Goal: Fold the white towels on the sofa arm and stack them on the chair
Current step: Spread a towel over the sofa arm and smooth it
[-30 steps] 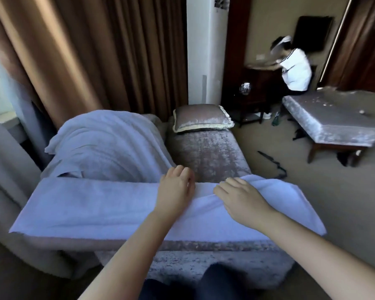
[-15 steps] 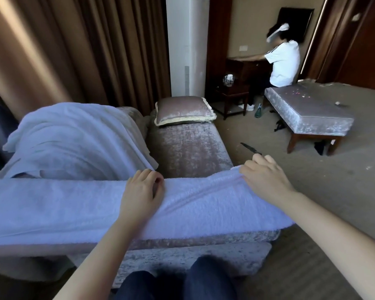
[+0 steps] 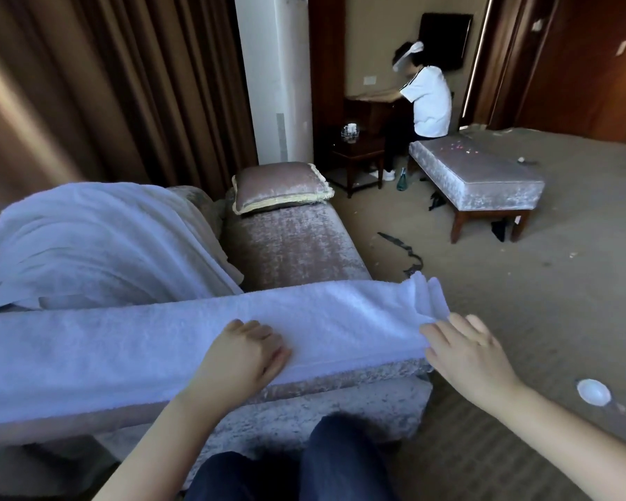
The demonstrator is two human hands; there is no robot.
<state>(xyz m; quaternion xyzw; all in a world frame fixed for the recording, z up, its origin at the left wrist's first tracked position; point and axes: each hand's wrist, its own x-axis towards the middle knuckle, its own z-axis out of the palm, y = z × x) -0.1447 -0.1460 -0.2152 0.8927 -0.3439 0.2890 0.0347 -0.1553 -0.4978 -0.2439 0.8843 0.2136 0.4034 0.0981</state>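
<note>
nearest the camera are the person's knees (image 3: pixel 286 464) in dark trousers, just below both hands. the left hand (image 3: pixel 241 356) rests on the white towel (image 3: pixel 159 341), knuckles up and fingers bent under; whether it pinches the cloth or only presses it cannot be told. the right hand (image 3: pixel 467 352) is spread and holds nothing, its fingers fairly straight, with one fingertip touching the towel's end. the towel lies folded in a long band along the top of the sofa arm (image 3: pixel 340 381), running far out to the left of the left hand, and its end is bunched into upright folds just beyond the right hand. right of that hand, a small white round thing (image 3: pixel 593 391) lies on the carpet (image 3: pixel 521 283). beyond the left hand, past the arm, are the sofa seat (image 3: pixel 293 244) and a large white cloth (image 3: pixel 87 247) draped over a rounded back, then a fringed cushion (image 3: pixel 279 188). past the right hand a dark strap (image 3: pixel 402 247) lies on the carpet. farther off stand a silvery bench (image 3: pixel 477 175), a small dark table (image 3: pixel 358 153) with glassware, a tall white cabinet unit (image 3: pixel 279 77), brown curtains (image 3: pixel 123 85) and another person (image 3: pixel 430 103) in a white shirt, turned away.
</note>
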